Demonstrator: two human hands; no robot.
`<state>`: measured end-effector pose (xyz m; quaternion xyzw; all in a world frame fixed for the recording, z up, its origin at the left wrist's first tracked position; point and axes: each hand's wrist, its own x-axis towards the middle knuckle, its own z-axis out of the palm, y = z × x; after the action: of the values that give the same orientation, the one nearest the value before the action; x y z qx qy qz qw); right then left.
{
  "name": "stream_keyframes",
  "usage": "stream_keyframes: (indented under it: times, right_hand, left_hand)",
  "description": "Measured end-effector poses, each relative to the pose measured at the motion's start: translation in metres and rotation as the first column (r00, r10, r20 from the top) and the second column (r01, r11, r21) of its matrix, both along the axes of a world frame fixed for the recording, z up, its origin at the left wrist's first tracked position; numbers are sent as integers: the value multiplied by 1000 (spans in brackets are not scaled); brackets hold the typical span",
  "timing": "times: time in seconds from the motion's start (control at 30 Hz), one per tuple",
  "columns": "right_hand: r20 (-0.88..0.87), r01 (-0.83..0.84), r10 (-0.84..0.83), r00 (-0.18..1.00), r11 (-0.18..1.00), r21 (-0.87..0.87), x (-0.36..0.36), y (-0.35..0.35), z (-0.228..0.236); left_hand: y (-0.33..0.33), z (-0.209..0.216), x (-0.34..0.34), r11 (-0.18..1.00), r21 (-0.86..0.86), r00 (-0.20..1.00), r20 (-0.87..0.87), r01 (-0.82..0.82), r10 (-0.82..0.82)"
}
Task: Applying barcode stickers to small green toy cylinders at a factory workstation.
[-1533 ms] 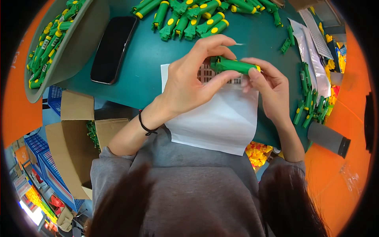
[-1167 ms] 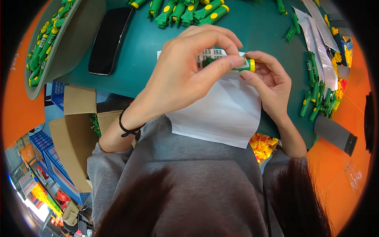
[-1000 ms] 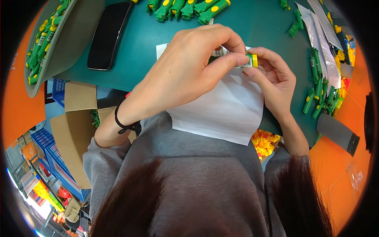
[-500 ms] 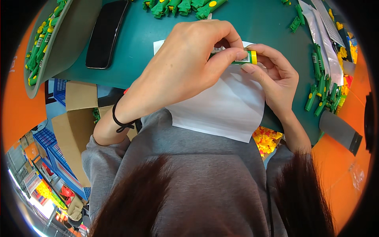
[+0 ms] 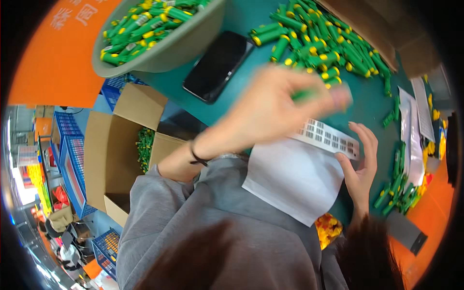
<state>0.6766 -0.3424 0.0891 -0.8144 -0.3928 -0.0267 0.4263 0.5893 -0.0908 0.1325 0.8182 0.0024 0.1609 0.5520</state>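
- Since the earlier frame: left hand (image 5: 290, 101) is away from the right hand (image 5: 361, 166), now up toward the pile of green tubes (image 5: 319, 36); view has swung too.
- Left hand motion-blurred; green tube (image 5: 302, 94) seems to show between thumb and fingers, but can't tell whether they pinch it.
- Right hand spread, thumb and fingers apart, around the right end of the label sheet (image 5: 295, 176); touch unclear.
- Label sheet lies at the near edge of the table (image 5: 241, 19), lower part hanging over it; printed rows run along its top.
- Pile sits toward the table's far edge.
- Bowl (image 5: 193, 41), full of green tubes, at the table's left edge; phone (image 5: 219, 66) just beside it.
- Right edge: loose tubes (image 5: 397, 186) near plastic bags (image 5: 410, 137).
- Cardboard box (image 5: 96, 159) open, below left edge, green pieces inside.
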Motion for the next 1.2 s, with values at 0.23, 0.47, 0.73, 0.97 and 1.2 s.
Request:
stream_keyframes:
  times: [0.23,0.47,0.73,0.97,1.2]
  right_hand:
    - [-89,-17,-3,996,973,-230,12,-3,-20]
    - [-77,-20,2,997,972,-233,13,5,-25]
    - [-24,-1,-5,1000,974,-227,8,3,-27]
    - [71,-184,204,976,959,-216,53,29,-7]
    - [183,-279,338,923,917,-285,130,51,-25]
  left_hand:
    - [124,45,-7,190,556,569,663,-809,485]
    - [-27,-59,-9,886,453,976,218,-97,-4]
    - [-35,-89,-3,821,550,936,346,-153,-58]
    - [-35,-92,2,840,515,930,366,-172,-35]
    - [-31,-87,6,924,363,951,308,-117,-1]
